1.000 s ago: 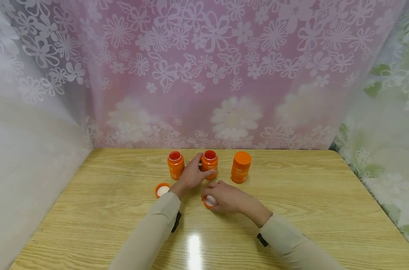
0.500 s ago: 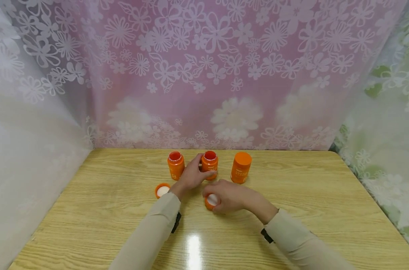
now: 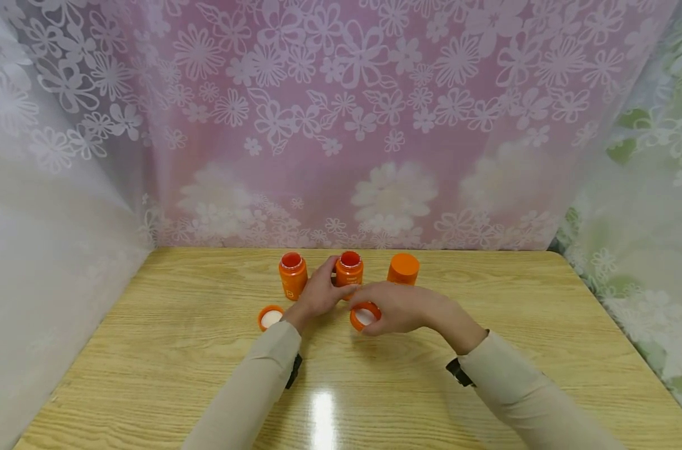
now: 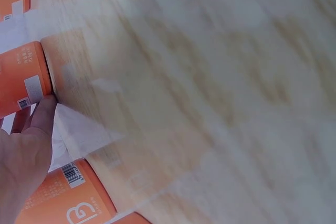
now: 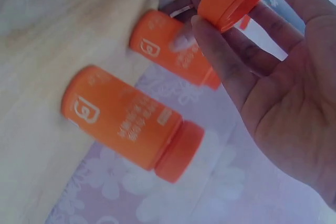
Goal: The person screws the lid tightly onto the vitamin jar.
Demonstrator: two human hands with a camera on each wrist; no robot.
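Table (image 3: 149,375): left jar (image 3: 292,278), middle jar (image 3: 352,270), right jar (image 3: 404,269) ranged along back.
Loose lid (image 3: 270,318): laid front-left of left jar.
Held lid (image 3: 366,317): gripped in right hand (image 3: 399,306), front-right of middle jar.
Curtain (image 3: 346,144): hung behind table.

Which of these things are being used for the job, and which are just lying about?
In use:
left hand, gripping the middle open bottle
right hand, holding an orange cap

Not held, though perhaps part of the same job:
left open bottle
loose cap on the table
capped bottle on the right
floral curtain, seemingly just backdrop
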